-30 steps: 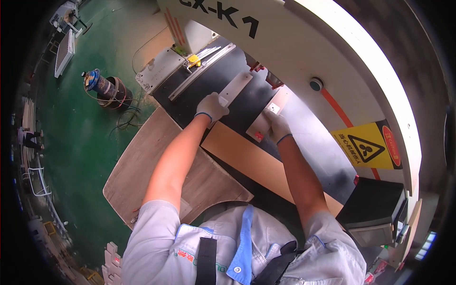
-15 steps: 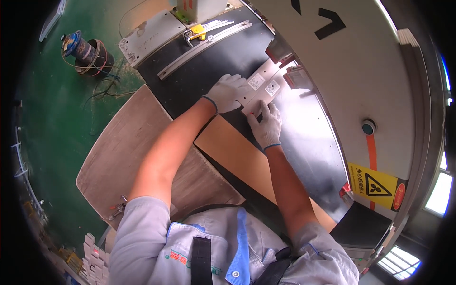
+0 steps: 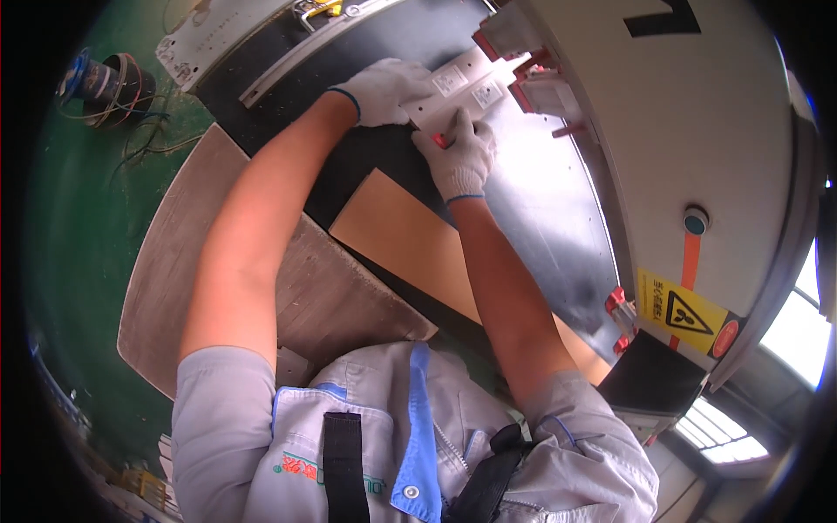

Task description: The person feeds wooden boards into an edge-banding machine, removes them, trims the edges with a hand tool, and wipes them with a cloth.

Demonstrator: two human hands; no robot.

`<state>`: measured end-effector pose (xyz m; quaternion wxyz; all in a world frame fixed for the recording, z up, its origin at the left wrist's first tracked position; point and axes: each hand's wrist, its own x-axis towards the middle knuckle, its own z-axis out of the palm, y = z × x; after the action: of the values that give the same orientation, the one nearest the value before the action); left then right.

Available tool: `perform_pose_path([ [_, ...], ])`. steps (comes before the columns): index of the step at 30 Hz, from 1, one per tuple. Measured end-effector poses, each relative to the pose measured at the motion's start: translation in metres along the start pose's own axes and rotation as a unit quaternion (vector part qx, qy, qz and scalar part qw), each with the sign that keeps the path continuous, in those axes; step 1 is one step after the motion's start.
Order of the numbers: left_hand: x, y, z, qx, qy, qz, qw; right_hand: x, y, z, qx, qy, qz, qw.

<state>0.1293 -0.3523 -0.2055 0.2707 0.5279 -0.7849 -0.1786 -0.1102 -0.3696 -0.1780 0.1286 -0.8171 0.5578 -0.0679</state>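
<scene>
Two light-coloured panels [image 3: 462, 83] lie side by side on the black table, each with a white printed label and small dark holes. My left hand [image 3: 390, 91], in a white knit glove, rests against their left edge with its fingers stretched out. At the near end my gloved right hand [image 3: 462, 155] has its thumb and bent fingers on the panels, gripping there. A small red spot [image 3: 440, 139] shows by its thumb; what it is I cannot make out. A tan board [image 3: 401, 235] lies nearer me, partly under my right forearm.
Machine blocks with red parts [image 3: 545, 91] stand just right of the panels, beside a big grey housing [image 3: 697, 131] with a button [image 3: 696, 220] and yellow warning sign [image 3: 684, 307]. A metal rail [image 3: 305, 48] crosses the far table. A worn wooden board [image 3: 200, 227] adjoins the table at left.
The whole view has shifted, so the table and panels sit higher and farther left. My hands stay at the panels; the right hand's fingers look more bent than before.
</scene>
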Motion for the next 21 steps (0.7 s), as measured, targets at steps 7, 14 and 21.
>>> perform_pose_path([
  [7, -0.002, 0.006, 0.012, 0.008, -0.001, -0.012, 1.000, -0.005, 0.005, 0.007, 0.011, 0.029, -0.006, 1.000],
  [14, 0.000, 0.006, 0.006, 0.004, -0.006, -0.013, 1.000, -0.002, 0.002, 0.010, 0.020, 0.033, 0.012, 0.999],
  [21, -0.003, 0.014, 0.005, -0.005, -0.009, -0.041, 0.999, 0.007, -0.016, 0.008, -0.086, -0.003, -0.117, 0.989],
])
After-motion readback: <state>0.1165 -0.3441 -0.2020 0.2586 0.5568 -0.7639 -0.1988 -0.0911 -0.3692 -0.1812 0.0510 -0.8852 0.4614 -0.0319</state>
